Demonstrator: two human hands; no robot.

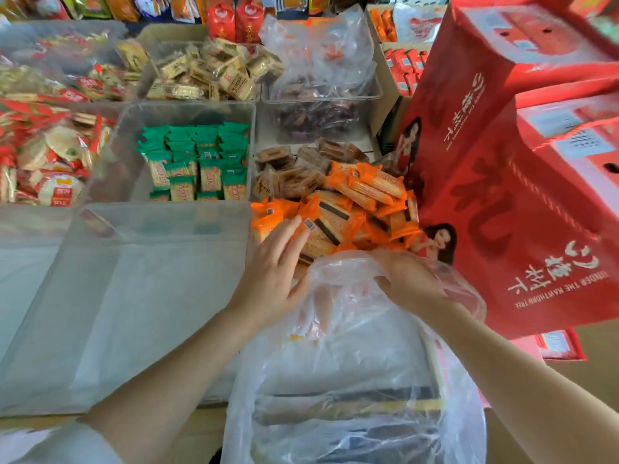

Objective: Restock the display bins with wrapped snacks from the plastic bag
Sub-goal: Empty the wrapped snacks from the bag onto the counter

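So the left hand (274, 279) is flat, fingers straight and spread, resting on the heap of orange-wrapped snacks (348, 209), with the heel of it against the mouth of the plastic bag (351, 363). It isn't gripping anything. The right hand (407, 279) is the one curled up, bunching the film at the bag's top edge.

What matters for the next move, I reckon: the snack heap lies straight ahead of both hands, just past the bag's mouth, and the left hand is the nearer one since it's already on the packs. The packs are oblong and lie every which way, many with the long axis running diagonally away to the right. A few more orange ones show faintly through the bag.

Just left of the heap sits an empty clear bin (140, 296), and behind that a bin of green-wrapped snacks (197, 162).

Readable writing: the red gift boxes (522, 202) on the right say "UNDER THE HAWTHORN TREE", upside down from here, plus big Chinese characters. Snack labels are too blurry to read.
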